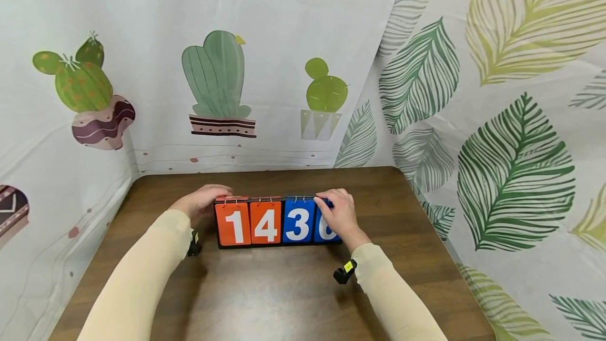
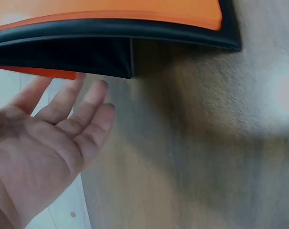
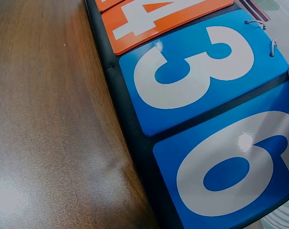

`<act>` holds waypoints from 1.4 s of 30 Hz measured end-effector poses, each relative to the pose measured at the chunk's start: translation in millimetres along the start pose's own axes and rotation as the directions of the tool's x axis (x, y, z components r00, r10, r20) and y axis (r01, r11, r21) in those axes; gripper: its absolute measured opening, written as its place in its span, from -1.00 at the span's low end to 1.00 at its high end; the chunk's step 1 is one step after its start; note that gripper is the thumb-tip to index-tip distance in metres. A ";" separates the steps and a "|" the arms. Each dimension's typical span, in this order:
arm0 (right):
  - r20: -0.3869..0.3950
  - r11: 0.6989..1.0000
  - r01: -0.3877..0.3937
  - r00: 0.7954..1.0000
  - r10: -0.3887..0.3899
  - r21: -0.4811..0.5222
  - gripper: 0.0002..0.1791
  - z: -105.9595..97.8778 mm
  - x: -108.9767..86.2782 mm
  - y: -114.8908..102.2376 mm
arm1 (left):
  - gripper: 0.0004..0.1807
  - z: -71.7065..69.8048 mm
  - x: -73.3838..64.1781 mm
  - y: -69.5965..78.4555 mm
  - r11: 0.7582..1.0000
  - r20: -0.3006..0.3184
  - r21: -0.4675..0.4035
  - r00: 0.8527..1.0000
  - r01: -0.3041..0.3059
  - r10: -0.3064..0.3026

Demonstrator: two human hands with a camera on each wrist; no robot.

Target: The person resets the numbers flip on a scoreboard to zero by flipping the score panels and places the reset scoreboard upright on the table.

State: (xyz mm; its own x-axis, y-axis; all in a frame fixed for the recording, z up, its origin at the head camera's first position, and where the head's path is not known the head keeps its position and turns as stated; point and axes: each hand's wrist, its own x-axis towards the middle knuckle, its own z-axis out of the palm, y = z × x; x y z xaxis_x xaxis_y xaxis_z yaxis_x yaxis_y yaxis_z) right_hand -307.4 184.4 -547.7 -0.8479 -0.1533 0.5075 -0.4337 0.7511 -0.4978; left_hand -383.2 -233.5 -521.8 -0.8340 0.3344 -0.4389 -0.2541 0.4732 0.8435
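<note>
On a brown wood-grain table, toward the far edge, stands a black flip scoreboard. The right hand grips its upper right corner; the left hand has fingers loosely extended behind the left end, contact unclear. Only the left wrist view shows the hollow underside; the right wrist view shows more of the last card, partly covered from the head view. White numerals: 1, 4 on orange cards; 3, 6 on blue cards.

Flip scoreboard, numbered from its left end to its right: white 1 on the outer orange card, 4 on the inner orange card, 3 on the inner blue card, and a partly covered 6 on the outer blue card. A yellow label, in front of the flip scoreboard's right end, is too small to read.
</note>
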 end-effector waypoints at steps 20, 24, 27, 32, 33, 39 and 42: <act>-0.055 0.999 0.048 0.997 -0.049 -0.006 -0.71 1.0 -0.5 -0.6 | -0.17 -11.0 -24.5 79.3 0.913 -0.212 -0.370 0.973 -0.171 0.096; -0.054 0.999 0.046 0.998 -0.046 0.004 -0.72 0.6 -0.8 -1.0 | -0.12 -13.5 -31.3 86.1 0.905 -0.218 -0.373 0.968 -0.202 0.126; -0.053 0.999 0.045 0.998 -0.045 0.009 -0.72 0.5 -1.1 -0.7 | -0.13 -13.7 -38.1 91.6 0.900 -0.216 -0.382 0.967 -0.208 0.132; -0.044 0.999 0.038 0.998 -0.037 0.012 -0.69 1.4 -1.0 1.2 | -0.25 -11.5 -45.5 93.4 0.890 -0.200 -0.399 0.968 -0.221 0.151; -0.040 0.999 0.035 0.999 -0.034 0.012 -0.67 1.5 -0.9 1.3 | -0.31 -10.6 -45.9 91.7 0.893 -0.191 -0.391 0.969 -0.224 0.159; -0.035 1.000 0.030 0.999 -0.029 0.011 -0.66 1.7 -0.9 0.5 | -0.57 -0.5 -54.6 77.7 0.947 -0.122 -0.202 0.965 -0.251 0.230; -0.045 0.999 0.038 0.998 -0.038 0.010 -0.69 1.0 -1.1 -0.9 | -0.59 6.6 -64.4 72.4 0.959 -0.102 -0.049 0.957 -0.278 0.273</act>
State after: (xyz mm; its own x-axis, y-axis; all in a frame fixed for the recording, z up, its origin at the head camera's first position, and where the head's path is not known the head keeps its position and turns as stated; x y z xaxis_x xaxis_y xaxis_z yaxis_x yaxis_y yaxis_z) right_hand -306.5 183.2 -548.5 -0.8164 -0.1526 0.5570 -0.4688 0.7385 -0.4847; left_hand -344.7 -215.4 -434.5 -0.9172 0.3657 -0.1584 -0.0353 0.3213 0.9463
